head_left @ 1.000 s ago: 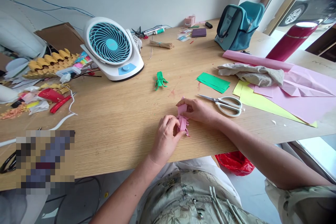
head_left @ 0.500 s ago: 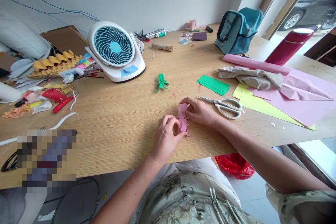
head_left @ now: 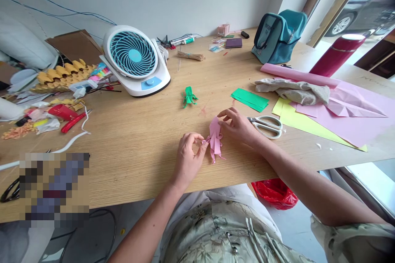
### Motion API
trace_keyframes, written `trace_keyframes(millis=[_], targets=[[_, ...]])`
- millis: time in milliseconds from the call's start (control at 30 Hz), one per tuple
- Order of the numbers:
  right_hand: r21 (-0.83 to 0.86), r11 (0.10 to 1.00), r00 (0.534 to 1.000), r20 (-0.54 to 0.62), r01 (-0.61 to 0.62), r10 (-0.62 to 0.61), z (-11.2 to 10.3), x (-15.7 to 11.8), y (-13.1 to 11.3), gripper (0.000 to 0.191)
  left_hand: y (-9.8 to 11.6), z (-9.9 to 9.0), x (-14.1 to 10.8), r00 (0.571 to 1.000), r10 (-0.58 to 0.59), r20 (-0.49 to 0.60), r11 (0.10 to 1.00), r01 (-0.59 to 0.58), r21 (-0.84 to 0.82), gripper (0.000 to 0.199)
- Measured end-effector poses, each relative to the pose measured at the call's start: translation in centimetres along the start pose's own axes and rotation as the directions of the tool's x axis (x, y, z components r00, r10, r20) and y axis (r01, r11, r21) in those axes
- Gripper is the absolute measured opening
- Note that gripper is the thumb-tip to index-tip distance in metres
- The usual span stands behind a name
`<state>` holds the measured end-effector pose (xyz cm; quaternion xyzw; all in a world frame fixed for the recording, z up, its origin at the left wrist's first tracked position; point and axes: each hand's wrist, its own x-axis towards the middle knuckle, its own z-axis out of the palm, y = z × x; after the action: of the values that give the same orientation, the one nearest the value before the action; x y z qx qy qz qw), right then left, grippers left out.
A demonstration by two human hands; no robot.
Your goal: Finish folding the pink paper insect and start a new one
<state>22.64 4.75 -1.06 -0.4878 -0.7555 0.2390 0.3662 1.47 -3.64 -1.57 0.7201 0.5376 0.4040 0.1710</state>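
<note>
A pink folded paper figure [head_left: 215,134] with thin twisted strips lies near the table's front edge, between my hands. My left hand [head_left: 189,158] pinches one of its thin strips on the left side. The fingertips of my right hand [head_left: 239,126] are closed on the upper right edge of its wide top part. Farther back sits a similar green paper figure [head_left: 189,97]. White-handled scissors [head_left: 268,126] rest just right of my right hand, their blades partly hidden by it. Green paper strips [head_left: 249,99] lie behind the scissors.
A white and blue fan [head_left: 133,55] stands at the back left of the wooden table [head_left: 129,144]. Yellow paper [head_left: 308,125], pink paper [head_left: 354,129], a grey cloth [head_left: 293,90], a red bottle [head_left: 338,54] and a teal bag [head_left: 274,39] are on the right.
My left hand has moved from the figure's lower end to a strip on its left. My right hand has shifted slightly right, and more of the pink figure shows.
</note>
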Motion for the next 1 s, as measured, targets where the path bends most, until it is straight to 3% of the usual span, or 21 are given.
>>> trace_keyframes(millis=[167, 300, 433, 567, 733, 867, 1000], targets=[[-0.049, 0.999, 1.0, 0.027, -0.007, 0.009, -2.2, -0.9, 0.0, 0.012, -1.4, -0.4, 0.3, 0.999, -0.028, -0.02, 0.999, 0.028, 0.041, 0.007], [-0.034, 0.994, 0.987, 0.121, 0.106, -0.101, -2.9, -2.7, -0.3, 0.017, -1.2, -0.2, 0.5, 1.0, 0.01, -0.008, 0.999, -0.009, 0.054, 0.008], [-0.044, 0.962, 0.949, 0.18, 0.271, -0.259, -2.4, -3.4, -0.3, 0.028, 0.1, -0.2, 1.0, 0.977, 0.189, 0.094, 0.978, -0.196, 0.075, 0.017], [-0.038, 0.934, 0.913, 0.228, 0.356, -0.339, -1.9, -3.0, -0.4, 0.033, 0.6, 0.1, 2.1, 0.9, 0.319, 0.296, 0.922, -0.367, 0.122, 0.043], [-0.045, 0.924, 0.899, 0.257, 0.379, -0.356, -1.7, -2.8, -0.5, 0.032, -0.6, 0.9, 2.9, 0.838, 0.279, 0.468, 0.904, -0.393, 0.165, 0.067], [-0.05, 0.92, 0.891, 0.271, 0.39, -0.363, -1.4, -2.9, -0.2, 0.028, -1.3, 1.5, 2.5, 0.815, 0.196, 0.546, 0.891, -0.38, 0.247, 0.065], [-0.078, 0.918, 0.893, 0.28, 0.388, -0.353, -1.1, -2.8, 0.1, 0.021, -1.2, 1.8, 2.2, 0.819, 0.162, 0.551, 0.865, -0.386, 0.32, 0.062]])
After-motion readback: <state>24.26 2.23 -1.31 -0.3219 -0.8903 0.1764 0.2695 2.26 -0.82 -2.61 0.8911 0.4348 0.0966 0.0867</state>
